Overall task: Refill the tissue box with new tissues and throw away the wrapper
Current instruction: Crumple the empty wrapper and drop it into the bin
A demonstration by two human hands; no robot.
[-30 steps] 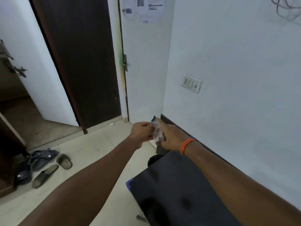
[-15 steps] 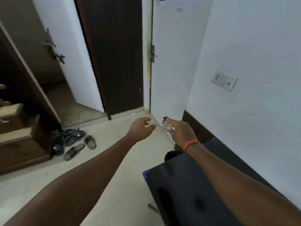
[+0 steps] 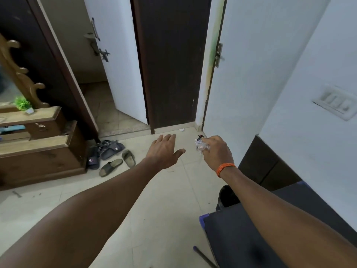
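Observation:
My right hand (image 3: 217,152), with an orange band on its wrist, is closed around a crumpled clear plastic wrapper (image 3: 201,146) that sticks out at the fingertips. It hangs above the floor, forward of a dark bin (image 3: 228,196) whose rim shows under my right forearm. To its left, my left hand (image 3: 164,150) is held out with fingers spread and nothing in it. The tissue box is not in view.
A black tabletop (image 3: 251,235) fills the lower right against the white wall. A dark door (image 3: 170,60) and an ajar white door (image 3: 119,59) stand ahead. Several sandals (image 3: 111,155) lie by a wooden dresser (image 3: 38,147) on the left.
My left hand has let go of the wrapper and moved away to the left with its fingers spread. The right hand alone keeps it. The view has swung left and down, bringing the dresser into sight.

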